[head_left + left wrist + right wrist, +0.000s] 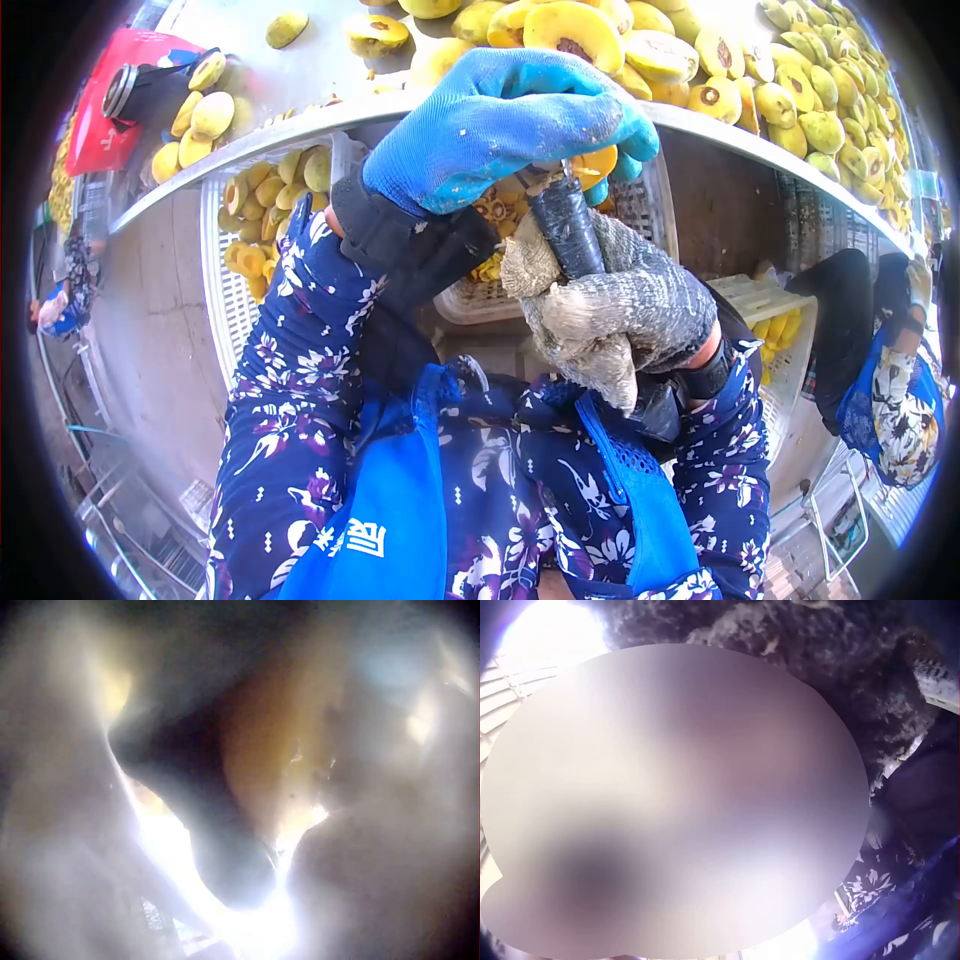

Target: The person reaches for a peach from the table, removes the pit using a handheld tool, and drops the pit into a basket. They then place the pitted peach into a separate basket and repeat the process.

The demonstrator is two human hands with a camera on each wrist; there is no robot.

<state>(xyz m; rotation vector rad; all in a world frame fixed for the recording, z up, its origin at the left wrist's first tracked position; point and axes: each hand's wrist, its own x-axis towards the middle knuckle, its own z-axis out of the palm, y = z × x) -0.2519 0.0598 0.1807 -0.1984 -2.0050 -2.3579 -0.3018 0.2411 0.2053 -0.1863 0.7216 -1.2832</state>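
My left hand (500, 125), in a blue coated glove, curls over a piece of yellow stone fruit (594, 165), mostly hidden under the palm and fingers. In a grey knit glove, my right hand (625, 305) grips the black-taped handle (567, 228) of a small pitting tool. The handle tilts up toward the left palm, with a bit of metal showing at its top, close by the fruit. The left wrist view is blurred, with an orange fruit surface (259, 765) beside a dark shape. Most of the right wrist view is covered by a blur.
Halved yellow fruits (575, 35) are heaped on the metal table (300, 75), beyond its raised rim. Below stand white plastic crates (215, 270) with fruit pieces. A red bag (110, 100) and a black cylinder lie at left. Another person (890, 390) sits at right.
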